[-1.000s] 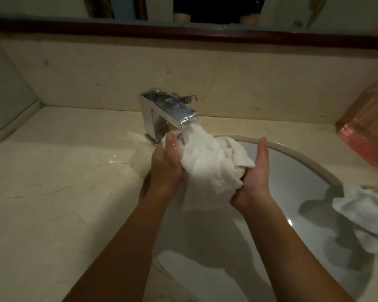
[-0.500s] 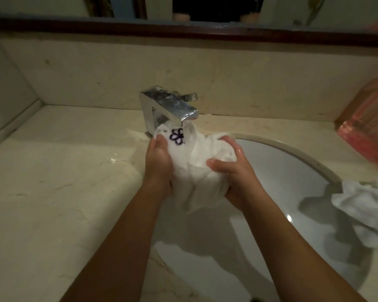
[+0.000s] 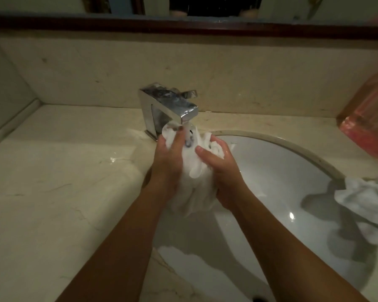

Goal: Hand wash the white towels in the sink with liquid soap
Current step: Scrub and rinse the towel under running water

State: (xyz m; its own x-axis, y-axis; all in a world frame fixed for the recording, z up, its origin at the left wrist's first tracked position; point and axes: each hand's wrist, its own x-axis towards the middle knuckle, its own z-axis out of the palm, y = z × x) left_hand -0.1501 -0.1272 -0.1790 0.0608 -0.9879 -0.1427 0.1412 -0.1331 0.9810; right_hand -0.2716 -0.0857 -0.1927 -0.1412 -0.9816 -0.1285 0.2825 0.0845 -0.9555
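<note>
A bunched white towel with a small dark embroidered mark hangs above the white sink basin, right under the spout of the chrome faucet. Water runs from the spout onto the top of the towel. My left hand grips the towel's left side, fingers curled round it. My right hand grips its right side, thumb across the front. A second white towel lies draped over the basin's right rim.
The beige marble counter spreads to the left of the basin, with a wet patch near the faucet. A pink translucent container stands at the right edge. A dark-framed mirror runs above the backsplash.
The towel has been bunched tighter and pushed up under the spout. My right hand went from flat against the towel to curled round it. Water now falls on the embroidered mark.
</note>
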